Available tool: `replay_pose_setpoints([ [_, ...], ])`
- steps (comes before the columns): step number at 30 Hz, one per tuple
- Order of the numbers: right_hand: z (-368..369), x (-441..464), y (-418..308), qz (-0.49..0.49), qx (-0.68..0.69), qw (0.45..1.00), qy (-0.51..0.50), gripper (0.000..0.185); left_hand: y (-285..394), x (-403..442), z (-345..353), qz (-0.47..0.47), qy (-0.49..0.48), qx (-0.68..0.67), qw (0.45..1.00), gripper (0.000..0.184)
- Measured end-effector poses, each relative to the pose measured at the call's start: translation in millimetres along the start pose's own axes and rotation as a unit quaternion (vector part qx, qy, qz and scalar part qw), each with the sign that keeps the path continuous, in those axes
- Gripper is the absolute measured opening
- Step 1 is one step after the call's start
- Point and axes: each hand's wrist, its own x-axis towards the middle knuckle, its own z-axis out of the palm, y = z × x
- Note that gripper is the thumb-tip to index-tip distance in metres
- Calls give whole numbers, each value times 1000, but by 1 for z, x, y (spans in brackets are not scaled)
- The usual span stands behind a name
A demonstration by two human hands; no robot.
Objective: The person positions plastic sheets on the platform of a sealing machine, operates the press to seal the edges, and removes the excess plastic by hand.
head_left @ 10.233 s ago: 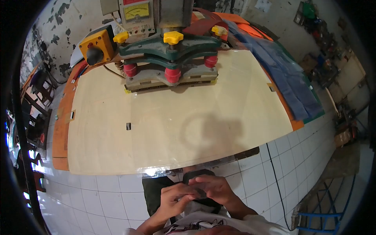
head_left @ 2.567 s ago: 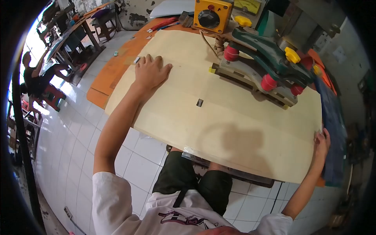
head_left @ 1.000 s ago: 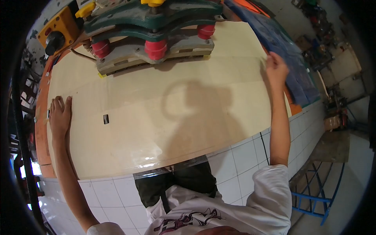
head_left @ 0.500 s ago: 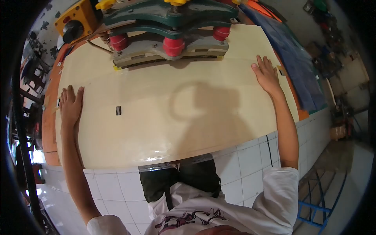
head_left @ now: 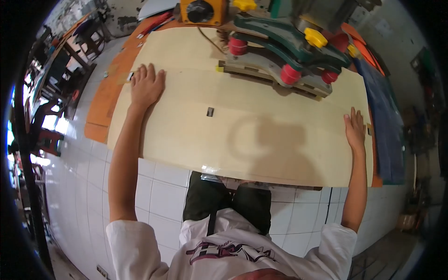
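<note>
A large cream sheet (head_left: 186,135) covers most of the table in front of me. My left hand (head_left: 147,86) lies flat on its left part, fingers spread, beside a small dark tab (head_left: 130,76) at the sheet's edge. On the right edge my right hand (head_left: 355,129) rests flat with its fingers stretched out, close to another small dark tab (head_left: 369,129). A small black rectangle (head_left: 210,112) lies on the sheet between my hands. Above the far side stands a green press head (head_left: 280,42) with red knobs and a grey plate beneath. Neither hand holds anything.
A yellow control box (head_left: 201,11) with a black dial stands at the back. Blue sheeting (head_left: 385,126) hangs over the table's right side. The orange tabletop (head_left: 103,109) shows at the left. White floor tiles (head_left: 163,179) lie below the near edge.
My view has turned left, so the press and the sheet appear farther right. Both hands remain flat near the sheet's sides.
</note>
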Motion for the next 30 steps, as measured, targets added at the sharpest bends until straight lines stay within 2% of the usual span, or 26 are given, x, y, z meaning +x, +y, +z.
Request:
replay_pose_setpoints([
  [2,-1,0,-2,-2,-15,1000,-10,77,9,-4,-7,-13,3,-56,998,73],
  [4,-4,-3,-3,6,0,1000,-7,78,14,-7,-17,-20,-2,-23,1000,71],
  [8,-4,-2,2,1,-10,1000,-15,75,16,-5,-17,-42,-25,-54,997,76],
  [11,-4,0,13,-8,3,1000,-12,71,12,-7,-9,-22,-14,-42,999,75],
  [16,-6,1,11,-15,3,1000,-18,69,16,-8,-10,-29,6,-50,998,69],
  [18,-8,2,5,-11,7,999,-31,68,15,-10,-9,-12,24,-30,999,62],
  [21,-19,5,-8,30,-78,995,-57,65,15,-8,-12,-4,65,-39,997,59],
  [23,15,33,28,4,-67,996,-54,61,13,1,-9,18,-5,-36,999,62],
  [24,22,35,33,23,-65,996,-53,64,-1,10,11,47,-31,-4,998,60],
  [25,24,32,19,44,-55,996,-46,66,-7,10,23,48,0,10,999,57],
  [26,24,27,6,70,-42,996,-39,68,-11,14,26,44,-13,31,998,57],
  [27,24,22,-6,95,-27,995,-31,70,-5,17,19,33,-21,32,999,53],
  [28,21,18,-17,117,-16,993,-21,73,-6,21,11,42,-74,34,996,46],
  [29,16,13,-26,135,-9,991,-13,75,3,15,-10,77,-66,40,994,40],
  [30,10,8,-35,147,-15,989,-5,81,-2,21,3,38,-60,49,996,51],
])
